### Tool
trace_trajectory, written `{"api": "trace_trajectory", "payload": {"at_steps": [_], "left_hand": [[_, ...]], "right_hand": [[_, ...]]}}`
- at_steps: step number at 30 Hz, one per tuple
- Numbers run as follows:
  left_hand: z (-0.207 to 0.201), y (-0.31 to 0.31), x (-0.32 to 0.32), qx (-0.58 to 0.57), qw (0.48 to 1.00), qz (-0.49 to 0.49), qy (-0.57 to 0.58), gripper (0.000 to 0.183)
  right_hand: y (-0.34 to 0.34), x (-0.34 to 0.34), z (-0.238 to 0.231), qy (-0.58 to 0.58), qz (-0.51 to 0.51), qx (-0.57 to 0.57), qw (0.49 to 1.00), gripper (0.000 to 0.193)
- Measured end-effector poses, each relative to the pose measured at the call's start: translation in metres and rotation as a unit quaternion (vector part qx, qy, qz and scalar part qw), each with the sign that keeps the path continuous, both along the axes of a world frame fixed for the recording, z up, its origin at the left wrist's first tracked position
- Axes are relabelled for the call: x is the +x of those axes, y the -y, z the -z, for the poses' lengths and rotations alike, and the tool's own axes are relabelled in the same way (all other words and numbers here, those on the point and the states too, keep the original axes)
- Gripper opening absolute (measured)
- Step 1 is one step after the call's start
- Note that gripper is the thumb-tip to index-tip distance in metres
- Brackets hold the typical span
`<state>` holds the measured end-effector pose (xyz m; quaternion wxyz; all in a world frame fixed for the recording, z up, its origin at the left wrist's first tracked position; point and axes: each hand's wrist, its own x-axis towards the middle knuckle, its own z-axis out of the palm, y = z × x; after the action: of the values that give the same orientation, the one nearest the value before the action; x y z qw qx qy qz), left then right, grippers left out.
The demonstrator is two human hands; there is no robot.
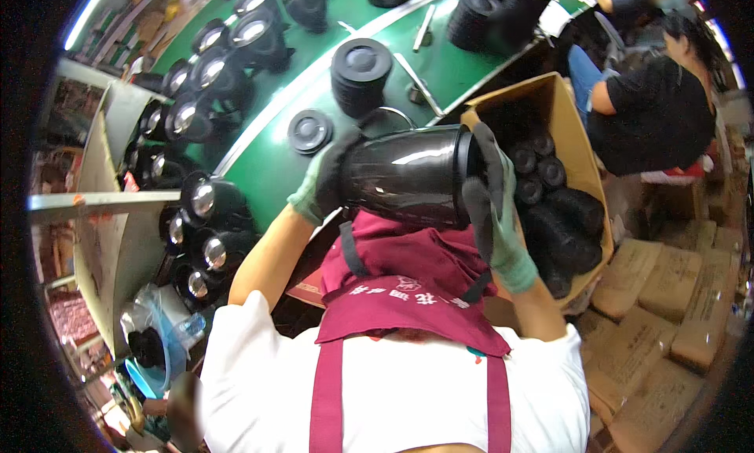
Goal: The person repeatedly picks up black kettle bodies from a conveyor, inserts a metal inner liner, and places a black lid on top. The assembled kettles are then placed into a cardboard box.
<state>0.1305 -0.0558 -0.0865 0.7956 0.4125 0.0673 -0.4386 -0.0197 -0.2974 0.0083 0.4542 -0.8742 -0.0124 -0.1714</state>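
Left hand [323, 188]: gloved, fingers wrapped around the base end of the black jug body [407, 177], grasping it. Black jug body: glossy, dark, lying on its side in mid-air above the maroon apron [408, 284], at the near edge of the green desk [275, 151]. Right hand [491, 210]: gloved, clasped over the jug's open end. Room: row of finished jugs [206, 100] crowds the left; stack of black lids [360, 72] behind; cardboard box [569, 131] of black parts just beside the right hand.
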Motion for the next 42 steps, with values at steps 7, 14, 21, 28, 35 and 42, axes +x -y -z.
{"api": "trace_trajectory", "payload": {"at_steps": [7,14,21,28,35,42], "left_hand": [[-0.01,0.013,-0.032,0.089,0.89,0.158,0.419,0.059],[-0.047,0.014,-0.018,0.099,0.863,0.027,0.495,0.027],[-0.142,0.038,-0.014,0.234,0.805,-0.177,0.516,0.036],[-0.08,-0.002,0.013,0.295,0.748,-0.085,0.589,0.031],[-0.089,-0.007,0.011,0.017,0.989,-0.076,0.128,0.052],[-0.161,-0.014,0.111,0.077,0.909,-0.089,0.401,0.059]], "right_hand": [[0.029,0.016,-0.031,0.168,-0.23,-0.165,0.944,0.072],[0.012,0.021,-0.01,0.345,-0.123,-0.055,0.929,0.069],[-0.017,0.032,0.005,0.285,0.067,0.077,0.953,0.059],[-0.014,0.039,-0.005,0.147,0.035,0.203,0.968,0.049],[-0.021,0.064,-0.021,0.124,-0.069,0.665,0.733,0.053],[0.007,0.096,-0.005,0.141,-0.086,0.556,0.815,0.053]]}}
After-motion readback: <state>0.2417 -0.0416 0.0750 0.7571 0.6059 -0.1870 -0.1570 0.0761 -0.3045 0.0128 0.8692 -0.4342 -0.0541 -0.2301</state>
